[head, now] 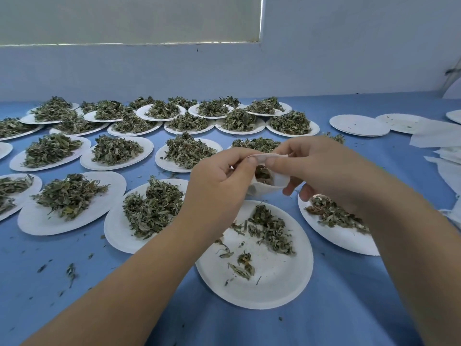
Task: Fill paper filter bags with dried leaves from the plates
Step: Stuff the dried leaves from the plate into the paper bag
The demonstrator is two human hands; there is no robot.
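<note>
A white paper filter bag (278, 181) hangs in the air above the nearest paper plate (279, 278), with dried leaves showing inside its open mouth. My left hand (219, 181) pinches the bag's top edge from the left. My right hand (311, 166) pinches the same edge from the right, thumb on the front flap. Scattered dried leaves (272, 231) lie on the near plate. A second plate (331, 233) to the right, partly under my right forearm, holds a small heap.
Several white plates heaped with dried leaves (117, 151) cover the blue tablecloth (349, 295) to the left and back. Empty stacked plates (359, 124) and loose filter bags (439, 138) lie at the right. A wall stands behind the table. Leaf crumbs dot the cloth.
</note>
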